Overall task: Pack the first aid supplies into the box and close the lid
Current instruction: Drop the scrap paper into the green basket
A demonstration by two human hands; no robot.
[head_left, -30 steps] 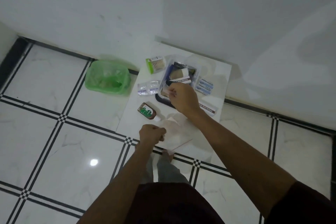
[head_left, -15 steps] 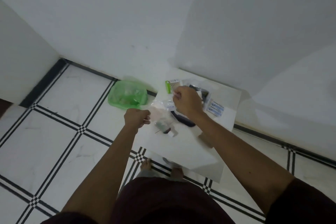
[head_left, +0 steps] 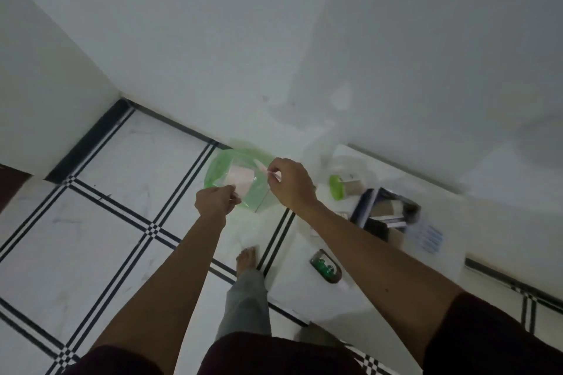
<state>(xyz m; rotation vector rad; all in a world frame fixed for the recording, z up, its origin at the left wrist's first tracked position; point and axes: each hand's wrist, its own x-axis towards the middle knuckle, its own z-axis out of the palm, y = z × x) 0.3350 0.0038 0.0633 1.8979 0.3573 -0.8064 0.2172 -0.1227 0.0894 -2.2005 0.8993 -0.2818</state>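
Both hands hold a thin clear plastic wrapper [head_left: 243,181] stretched over the green bin [head_left: 222,167] on the floor. My left hand [head_left: 214,199] pinches its near lower corner; my right hand [head_left: 289,183] pinches its upper right edge. The open first aid box [head_left: 384,210], dark with clear sides, sits on the low white table [head_left: 304,289] to the right with packs inside. A green-capped pack [head_left: 338,187] lies behind it. A small brown bottle with a green label [head_left: 326,266] lies in front. A blue-printed sachet [head_left: 426,236] lies to the box's right.
White walls meet in a corner at the far left. The floor is white tile with black lines. My bare foot [head_left: 246,259] and grey trouser leg stand between the bin and the table.
Both hands have moved left from the table and box to above the green bin, carrying the clear wrapper. The camera has swung left with them.
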